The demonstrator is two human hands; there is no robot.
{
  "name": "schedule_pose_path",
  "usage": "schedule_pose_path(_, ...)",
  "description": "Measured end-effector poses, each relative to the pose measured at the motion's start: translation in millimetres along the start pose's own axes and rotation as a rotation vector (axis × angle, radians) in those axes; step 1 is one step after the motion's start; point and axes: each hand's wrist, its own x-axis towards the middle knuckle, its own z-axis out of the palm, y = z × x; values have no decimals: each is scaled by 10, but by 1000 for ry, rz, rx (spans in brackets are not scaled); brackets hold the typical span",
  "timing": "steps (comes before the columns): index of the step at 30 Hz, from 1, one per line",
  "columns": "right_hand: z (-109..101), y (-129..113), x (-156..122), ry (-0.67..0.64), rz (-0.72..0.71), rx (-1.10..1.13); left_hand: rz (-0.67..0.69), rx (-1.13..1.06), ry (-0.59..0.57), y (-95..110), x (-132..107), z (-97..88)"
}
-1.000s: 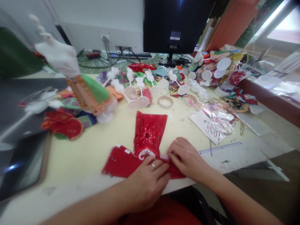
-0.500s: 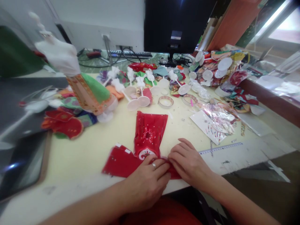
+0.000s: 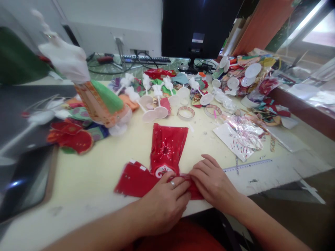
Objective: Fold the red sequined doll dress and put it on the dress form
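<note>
Red sequinned cloth (image 3: 165, 150), embroidered and folded at its lower part, lying flat on the cream tabletop (image 3: 78, 181), directly before the person. Left hand (image 3: 163, 205), silver ring (image 3: 172, 184) on one finger, in a narrow grip, fingers pressing down on the fold. Right hand (image 3: 213, 184) also narrow, fingertips pinching the cloth's right end. Compared with a second ago, right hand sits slightly further right and the cloth's right tip is drawn in shorter. Nearby: blue-marked ruler (image 3: 247, 166) just beside right hand; white plastic doll stands (image 3: 154, 111) in a row beyond the cloth; orange-and-green dressed doll (image 3: 101, 104) to the left.
</note>
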Motion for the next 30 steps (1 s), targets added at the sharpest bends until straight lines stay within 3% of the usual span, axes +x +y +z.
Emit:
schedule_pose_path(5,-54,-51,-72,43,8,46,4,-8,29,-17,-5,30)
schedule_pose_path(10,19,-194,-235,23,29,62,10,-72,35,-21,-11,5)
schedule_pose_path(16,116,-275,-328,49,59,-7,-148,-150,151,-81,115,-151)
schedule_pose_path(22,136,-281,-347,61,73,-36,-309,-36,-31,-217,364,-147)
schedule_pose_path(30,162,-252,-339,74,79,-40,-357,-52,-25,-249,439,-62)
